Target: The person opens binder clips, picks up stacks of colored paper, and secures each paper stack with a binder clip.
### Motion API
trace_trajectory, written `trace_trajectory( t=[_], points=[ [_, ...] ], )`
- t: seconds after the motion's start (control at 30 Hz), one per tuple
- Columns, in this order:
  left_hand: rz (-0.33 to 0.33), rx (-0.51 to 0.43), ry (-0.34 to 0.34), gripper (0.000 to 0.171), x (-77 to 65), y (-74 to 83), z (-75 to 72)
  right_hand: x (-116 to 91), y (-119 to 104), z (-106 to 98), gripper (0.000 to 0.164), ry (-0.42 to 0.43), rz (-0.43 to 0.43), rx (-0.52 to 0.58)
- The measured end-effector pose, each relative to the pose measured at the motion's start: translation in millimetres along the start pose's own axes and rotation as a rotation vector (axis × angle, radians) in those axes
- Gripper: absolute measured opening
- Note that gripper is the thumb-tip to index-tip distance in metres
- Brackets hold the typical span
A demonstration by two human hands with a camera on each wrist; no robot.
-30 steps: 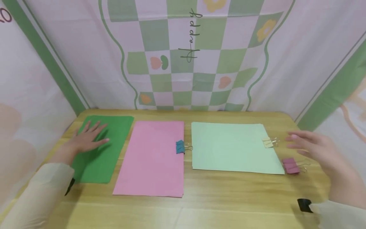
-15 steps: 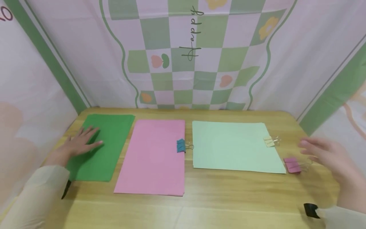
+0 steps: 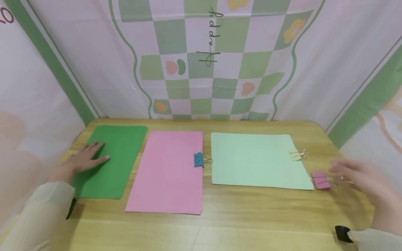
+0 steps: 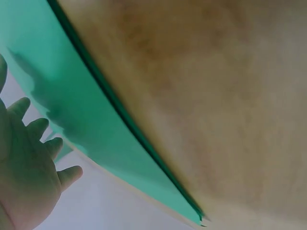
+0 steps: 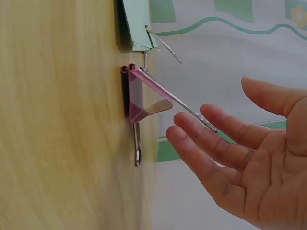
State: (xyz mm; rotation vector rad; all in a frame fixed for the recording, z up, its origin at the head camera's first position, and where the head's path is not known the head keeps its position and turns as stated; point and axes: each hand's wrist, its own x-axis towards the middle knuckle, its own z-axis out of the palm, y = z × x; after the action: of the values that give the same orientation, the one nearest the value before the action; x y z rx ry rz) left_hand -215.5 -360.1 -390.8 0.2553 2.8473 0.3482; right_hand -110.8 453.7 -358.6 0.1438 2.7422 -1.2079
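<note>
My left hand (image 3: 83, 162) lies with spread fingers over the left part of a stack of green paper (image 3: 117, 164); whether it touches is hard to tell. In the left wrist view, the stack's edge (image 4: 129, 122) runs diagonally past that hand (image 4: 29, 177). At the right, a pink binder clip (image 3: 321, 181) sits on the table, its wire handles pointing right. Beside those handles is my right hand (image 3: 361, 179), slightly blurred. The right wrist view has its fingers (image 5: 216, 143) extended near one handle of the clip (image 5: 136, 93), gripping nothing.
Pink paper (image 3: 168, 172) lies in the middle with a blue binder clip (image 3: 198, 159) on its right edge. Pale green paper (image 3: 254, 160) lies right of it, a cream binder clip (image 3: 295, 155) on its right edge. A printed curtain (image 3: 201, 69) hangs behind the wooden table (image 3: 245, 219).
My right hand has moved right and down, from beside the cream clip to beside the pink clip's handles. My left hand has shifted a little left and nearer over the green paper.
</note>
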Motion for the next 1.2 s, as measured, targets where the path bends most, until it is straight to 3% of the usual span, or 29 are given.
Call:
trace_trajectory(
  t=[0.1,0.23,0.37,1.2],
  points=[
    [0.000,0.002,-0.005,0.085,-0.3,0.2,0.3,1.9,2.0,-0.1,0.020,-0.032,0.041,-0.031],
    [0.003,0.000,-0.007,0.085,-0.5,-1.3,2.2,5.3,4.5,2.1,0.051,-0.080,0.084,-0.041],
    [0.006,-0.006,-0.007,0.085,-0.4,-2.9,5.0,7.0,4.2,3.9,0.067,-0.111,0.113,-0.041],
    [0.044,-0.039,-0.002,0.088,0.9,-5.9,11.3,8.0,11.8,2.7,0.061,-0.127,0.136,-0.071]
  ],
)
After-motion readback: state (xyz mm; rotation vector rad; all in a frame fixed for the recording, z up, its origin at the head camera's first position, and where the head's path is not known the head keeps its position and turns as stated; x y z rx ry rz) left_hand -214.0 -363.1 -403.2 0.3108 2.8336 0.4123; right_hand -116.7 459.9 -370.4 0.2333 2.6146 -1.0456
